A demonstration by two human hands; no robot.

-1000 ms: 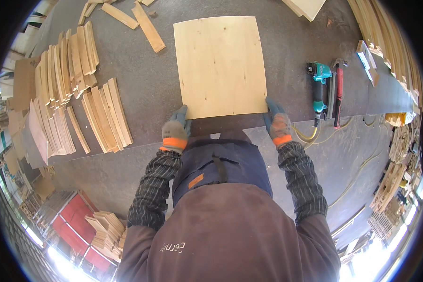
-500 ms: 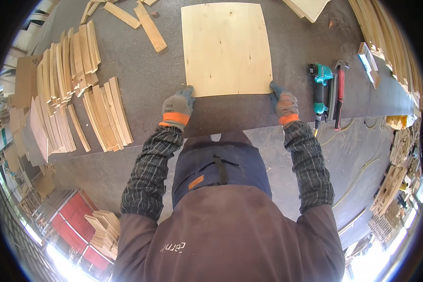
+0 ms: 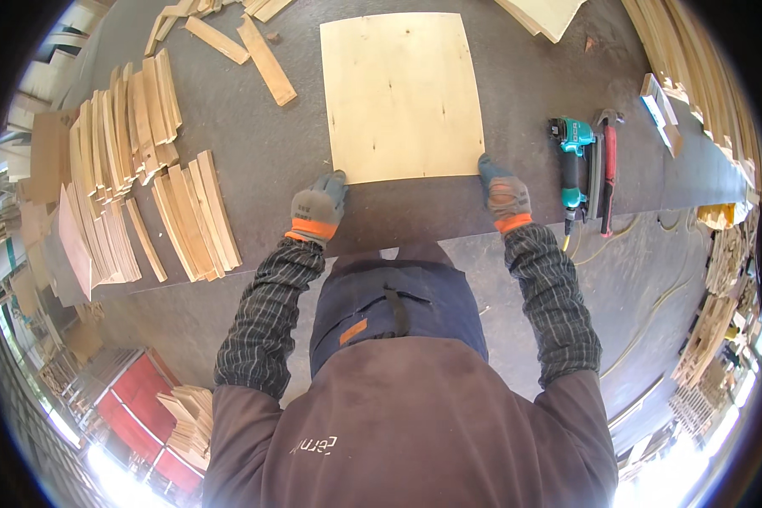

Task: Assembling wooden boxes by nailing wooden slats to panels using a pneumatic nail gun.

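Observation:
A pale, nearly square plywood sheet (image 3: pixel 405 97) with a few small knots lies flat on the dark tabletop in front of me. My left hand (image 3: pixel 320 206), in a grey-blue glove with an orange cuff, holds the sheet's near left corner. At the near right corner is my right hand (image 3: pixel 505 191), gloved alike, with its fingers against the sheet's edge and closed on it. The undersides of both hands' fingers are hidden. To the right of that hand lie a teal nail gun (image 3: pixel 572 165) and a hammer with a red handle (image 3: pixel 610 173), side by side.
Stacked wooden strips (image 3: pixel 196 216) stand along the table's left side. Loose strips (image 3: pixel 267 63) lie at the far left. More sheets (image 3: pixel 550 15) are at the far edge, and long wooden slats (image 3: pixel 694 68) at the right. A yellow hose (image 3: pixel 652 313) trails on the floor.
The whole view has shifted slightly, so the table and tools sit a little lower. Both hands stay at the sheet's near corners, and the sheet looks almost unmoved on the table.

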